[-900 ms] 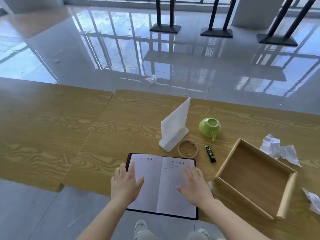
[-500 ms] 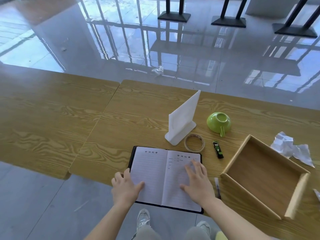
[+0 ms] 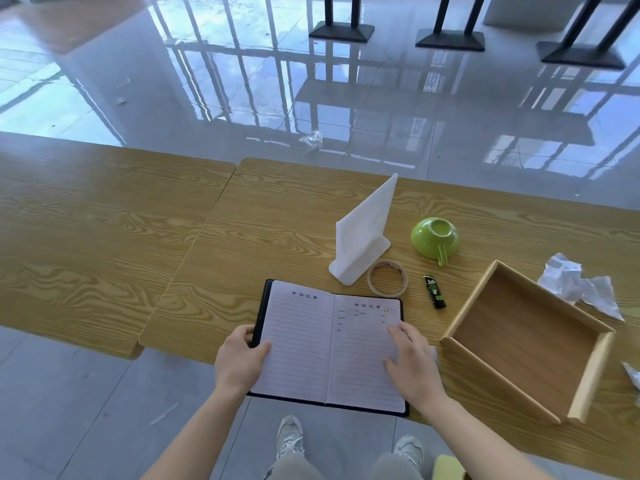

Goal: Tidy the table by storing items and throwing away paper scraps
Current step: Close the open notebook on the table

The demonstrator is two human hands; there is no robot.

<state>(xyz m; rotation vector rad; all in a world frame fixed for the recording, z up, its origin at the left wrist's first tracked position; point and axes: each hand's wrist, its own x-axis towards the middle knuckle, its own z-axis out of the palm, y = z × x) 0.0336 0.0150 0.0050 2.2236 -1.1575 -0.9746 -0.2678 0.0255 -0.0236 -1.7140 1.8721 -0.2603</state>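
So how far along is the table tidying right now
Barely started. Done: nothing visible; the wooden box is empty. In hand: the open notebook, with the left hand gripping its left edge and the right hand flat on the right page. Left: tape roll, green cup, small green tube, white stand and crumpled paper scraps.

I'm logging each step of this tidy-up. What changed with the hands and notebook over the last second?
The left hand slid from flat on the left page to the notebook's left edge and now grips the cover, thumb on the page. The right hand stayed flat on the right page. The notebook remains open; tape roll, green cup and wooden tray stayed put.
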